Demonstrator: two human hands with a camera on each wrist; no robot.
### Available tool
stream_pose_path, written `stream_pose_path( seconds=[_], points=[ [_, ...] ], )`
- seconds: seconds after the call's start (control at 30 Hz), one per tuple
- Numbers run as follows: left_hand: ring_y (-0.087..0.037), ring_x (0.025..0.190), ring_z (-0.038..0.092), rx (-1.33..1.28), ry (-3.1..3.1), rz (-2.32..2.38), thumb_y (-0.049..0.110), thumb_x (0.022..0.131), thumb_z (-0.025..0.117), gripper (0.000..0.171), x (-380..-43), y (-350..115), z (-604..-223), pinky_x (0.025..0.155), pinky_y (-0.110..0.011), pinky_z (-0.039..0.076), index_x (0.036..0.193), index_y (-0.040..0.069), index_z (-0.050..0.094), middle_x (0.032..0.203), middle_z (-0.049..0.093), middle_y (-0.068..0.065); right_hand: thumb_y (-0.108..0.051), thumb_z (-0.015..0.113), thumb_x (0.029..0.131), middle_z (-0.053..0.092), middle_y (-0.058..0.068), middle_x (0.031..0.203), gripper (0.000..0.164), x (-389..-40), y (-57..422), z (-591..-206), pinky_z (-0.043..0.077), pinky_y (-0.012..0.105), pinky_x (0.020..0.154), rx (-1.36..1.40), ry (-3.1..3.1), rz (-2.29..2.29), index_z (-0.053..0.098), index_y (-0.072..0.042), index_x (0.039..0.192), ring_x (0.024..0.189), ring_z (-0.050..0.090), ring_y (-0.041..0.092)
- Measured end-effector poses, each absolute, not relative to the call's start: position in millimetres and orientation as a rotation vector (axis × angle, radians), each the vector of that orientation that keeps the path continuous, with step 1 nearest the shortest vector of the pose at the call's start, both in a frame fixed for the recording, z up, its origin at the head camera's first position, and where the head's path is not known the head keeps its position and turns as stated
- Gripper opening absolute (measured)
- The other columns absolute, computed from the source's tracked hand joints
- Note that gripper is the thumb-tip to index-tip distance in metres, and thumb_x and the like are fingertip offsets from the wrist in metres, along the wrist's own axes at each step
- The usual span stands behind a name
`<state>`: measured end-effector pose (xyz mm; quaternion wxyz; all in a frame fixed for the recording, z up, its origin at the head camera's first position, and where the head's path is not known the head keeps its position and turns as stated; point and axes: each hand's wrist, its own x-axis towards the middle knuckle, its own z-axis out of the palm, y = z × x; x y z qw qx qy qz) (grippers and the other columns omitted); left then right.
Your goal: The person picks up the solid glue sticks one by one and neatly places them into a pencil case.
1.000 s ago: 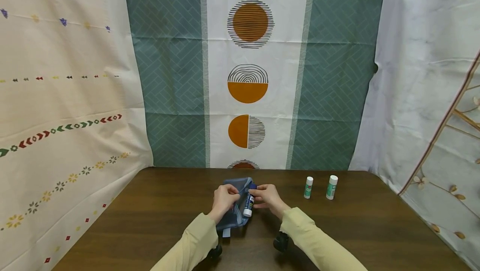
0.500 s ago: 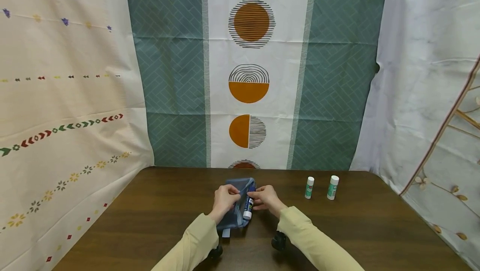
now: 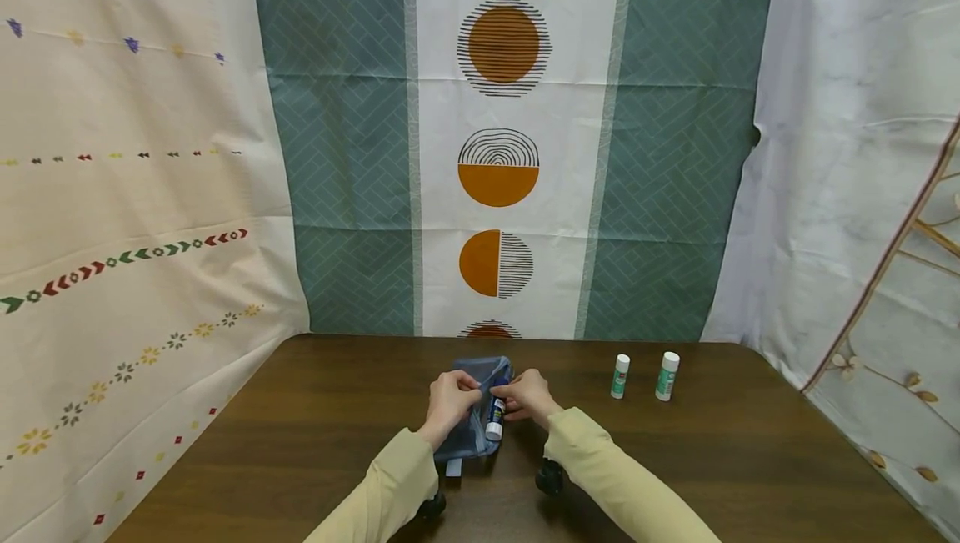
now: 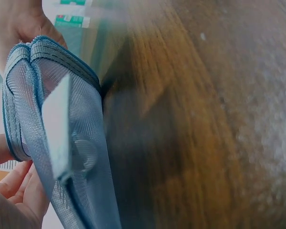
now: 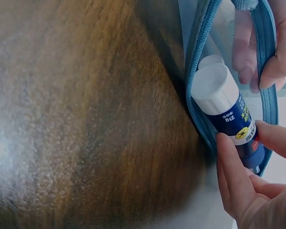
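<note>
A blue mesh zip pouch (image 3: 467,443) lies on the table with its mouth spread apart. My left hand (image 3: 450,401) pinches one zip edge, fingers on both sides of the mesh in the right wrist view. Between thumb and fingers of my right hand (image 3: 527,397) is a dark blue glue stick (image 5: 236,119) with a white end, tilted inside the pouch mouth. Another white round end (image 5: 210,60) shows behind it within the pouch. From the pouch's near end sticks out a pale fabric tag (image 4: 57,129).
Two green-and-white glue sticks, a smaller one (image 3: 619,376) and a larger one (image 3: 667,376), stand upright to the right on the dark wooden table (image 3: 337,418). A patterned curtain (image 3: 502,193) hangs behind the table's far edge.
My right hand has shifted a little left, bringing the blue glue stick further into the pouch mouth. The left hand keeps its place on the zip edge.
</note>
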<state>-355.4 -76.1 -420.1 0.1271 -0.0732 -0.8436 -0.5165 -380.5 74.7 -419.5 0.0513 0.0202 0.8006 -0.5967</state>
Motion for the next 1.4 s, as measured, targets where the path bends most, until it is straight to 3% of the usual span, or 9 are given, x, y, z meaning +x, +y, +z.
stream_pose_path(
  seconds=[0.3, 0.63, 1.4],
  points=[
    [-0.013, 0.047, 0.051, -0.229, -2.444, -1.488, 0.000, 0.073, 0.066, 0.005, -356.5, -76.1, -421.9, 0.043, -0.027, 0.046, 0.076, -0.001, 0.063, 0.062, 0.054, -0.002, -0.007, 0.069, 0.078, 0.060, 0.020, 0.074, 0.022, -378.7, 76.8, -420.0, 0.052, 0.037, 0.056, 0.019, 2.391, -1.849, 0.057, 0.011, 0.081, 0.065, 0.063, 0.028],
    [-0.016, 0.051, 0.054, -0.227, -2.427, -1.535, -0.002, 0.073, 0.064, 0.004, -356.5, -74.8, -419.4, 0.045, -0.028, 0.048, 0.077, -0.002, 0.062, 0.063, 0.054, -0.004, -0.005, 0.065, 0.081, 0.061, 0.026, 0.080, 0.026, -377.5, 85.6, -412.1, 0.052, 0.036, 0.055, -0.004, 2.352, -1.880, 0.058, 0.017, 0.092, 0.070, 0.063, 0.031],
    [-0.014, 0.050, 0.054, -0.244, -2.428, -1.530, -0.001, 0.073, 0.064, 0.004, -357.3, -75.1, -419.7, 0.045, -0.028, 0.048, 0.077, -0.002, 0.062, 0.063, 0.054, -0.004, -0.005, 0.063, 0.083, 0.061, 0.028, 0.087, 0.021, -373.2, 107.7, -400.7, 0.052, 0.038, 0.056, -0.040, 2.288, -2.021, 0.058, 0.012, 0.094, 0.069, 0.064, 0.030]
  ],
)
